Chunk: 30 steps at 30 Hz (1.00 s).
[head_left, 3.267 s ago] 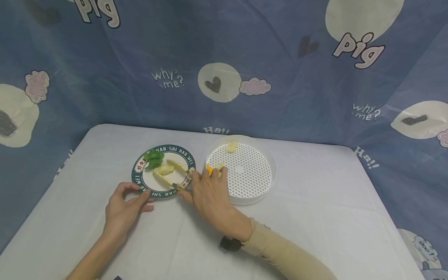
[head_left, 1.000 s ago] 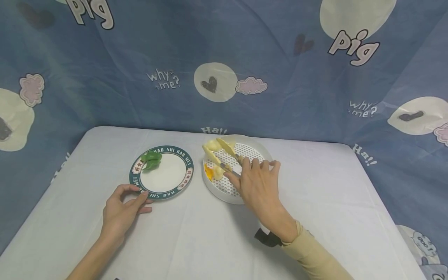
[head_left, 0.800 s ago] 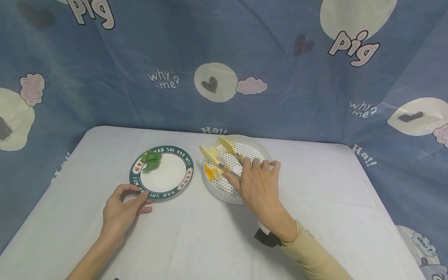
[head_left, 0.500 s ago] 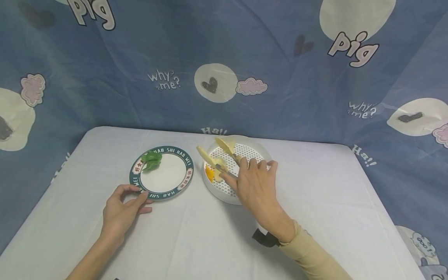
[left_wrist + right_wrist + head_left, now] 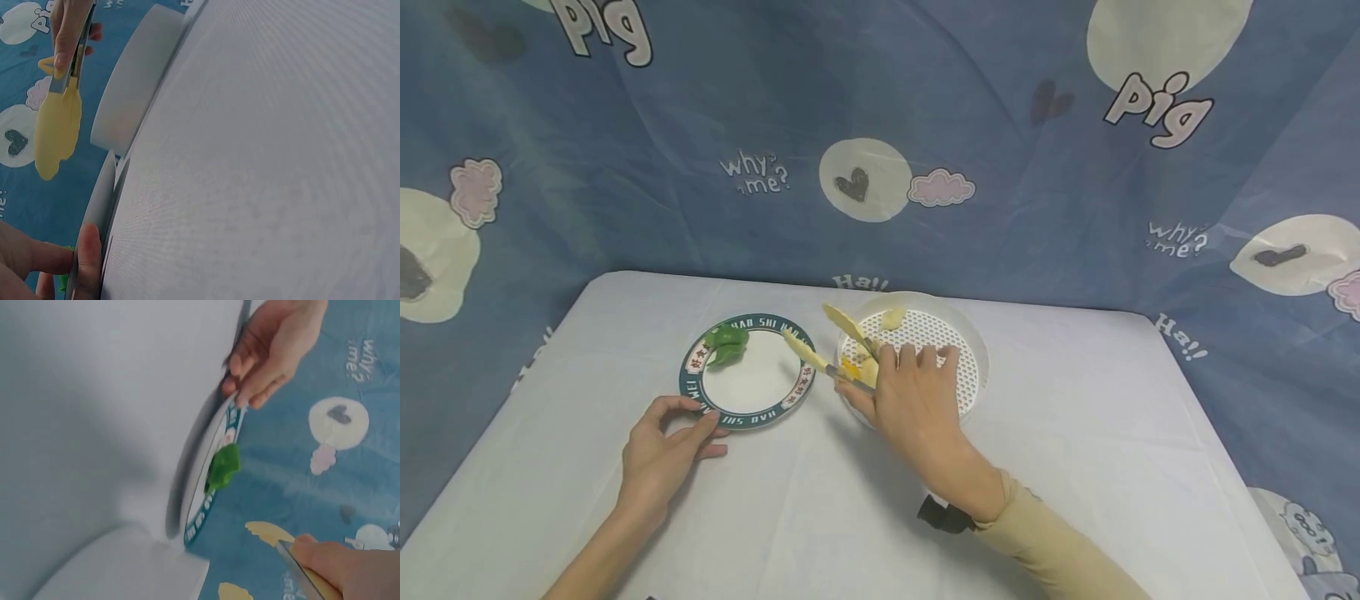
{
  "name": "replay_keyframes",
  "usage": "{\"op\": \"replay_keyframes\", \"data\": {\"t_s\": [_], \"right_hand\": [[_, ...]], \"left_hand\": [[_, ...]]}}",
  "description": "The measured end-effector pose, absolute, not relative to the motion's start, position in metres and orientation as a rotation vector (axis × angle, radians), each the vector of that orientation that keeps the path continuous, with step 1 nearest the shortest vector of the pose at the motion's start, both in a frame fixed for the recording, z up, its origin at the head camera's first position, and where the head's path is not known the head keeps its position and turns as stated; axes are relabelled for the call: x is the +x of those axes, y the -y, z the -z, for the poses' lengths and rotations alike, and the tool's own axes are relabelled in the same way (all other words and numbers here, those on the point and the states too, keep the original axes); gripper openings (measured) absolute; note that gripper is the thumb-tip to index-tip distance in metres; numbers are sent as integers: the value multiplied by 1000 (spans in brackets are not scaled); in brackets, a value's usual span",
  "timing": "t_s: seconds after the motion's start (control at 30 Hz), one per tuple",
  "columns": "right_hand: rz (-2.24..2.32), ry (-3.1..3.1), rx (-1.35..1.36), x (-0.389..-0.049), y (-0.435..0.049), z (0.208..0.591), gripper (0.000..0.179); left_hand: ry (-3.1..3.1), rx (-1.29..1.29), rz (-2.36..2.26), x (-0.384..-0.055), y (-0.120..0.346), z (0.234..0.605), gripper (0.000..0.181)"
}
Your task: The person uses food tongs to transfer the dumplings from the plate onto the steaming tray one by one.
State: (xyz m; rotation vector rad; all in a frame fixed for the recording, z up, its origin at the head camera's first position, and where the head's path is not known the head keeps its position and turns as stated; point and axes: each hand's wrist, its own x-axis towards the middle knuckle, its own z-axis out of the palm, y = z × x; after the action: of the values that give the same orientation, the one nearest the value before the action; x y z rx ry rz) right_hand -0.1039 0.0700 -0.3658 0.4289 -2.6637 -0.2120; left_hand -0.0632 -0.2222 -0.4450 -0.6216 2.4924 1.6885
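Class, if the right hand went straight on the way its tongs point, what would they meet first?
Most likely the plate: in the head view, one tip of the tongs in the right hand overlaps its rim. They look raised, so they might pass above it; depth is unclear.

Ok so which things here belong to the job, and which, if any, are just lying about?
Likely in the job:
tongs, in the right hand
plate, held by the left hand
green piece, on the plate
tray
yellow pieces and orange piece, in it

Just setting:
backdrop
table
No loose item looks idle.
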Motion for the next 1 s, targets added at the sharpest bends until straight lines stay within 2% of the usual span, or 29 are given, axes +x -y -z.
{"op": "replay_keyframes", "data": {"t_s": [1.0], "right_hand": [[198,2776,629,-102,6,381,70]], "left_hand": [[-2500,-628,-1698,-63,222,444,47]]}}
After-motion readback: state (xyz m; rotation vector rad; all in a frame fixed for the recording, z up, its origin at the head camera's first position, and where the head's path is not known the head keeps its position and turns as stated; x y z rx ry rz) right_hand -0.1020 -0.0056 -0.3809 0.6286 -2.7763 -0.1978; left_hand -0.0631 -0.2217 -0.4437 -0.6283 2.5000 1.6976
